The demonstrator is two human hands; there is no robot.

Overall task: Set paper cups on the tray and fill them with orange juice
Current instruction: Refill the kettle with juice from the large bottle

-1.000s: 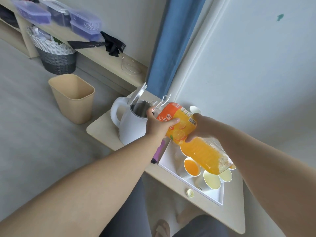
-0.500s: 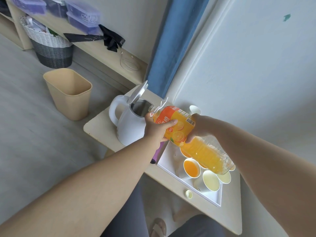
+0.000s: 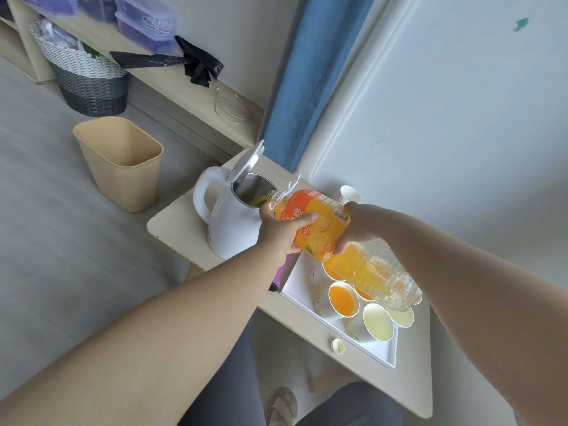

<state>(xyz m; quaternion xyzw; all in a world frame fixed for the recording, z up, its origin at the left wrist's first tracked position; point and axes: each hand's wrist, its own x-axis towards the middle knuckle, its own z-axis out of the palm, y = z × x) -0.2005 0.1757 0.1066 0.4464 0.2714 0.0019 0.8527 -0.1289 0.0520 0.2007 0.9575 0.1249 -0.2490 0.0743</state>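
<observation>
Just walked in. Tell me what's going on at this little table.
A person holds an orange juice bottle in both hands, left hand near the neck, right hand on the body. It is tipped with its open mouth over the open white electric kettle, and juice appears to run in. On the white tray, one paper cup holds juice, while two nearer paper cups look empty. The bottle cap lies on the table.

head cam | looks fwd+down | close over table [image 3: 172, 222]
</observation>
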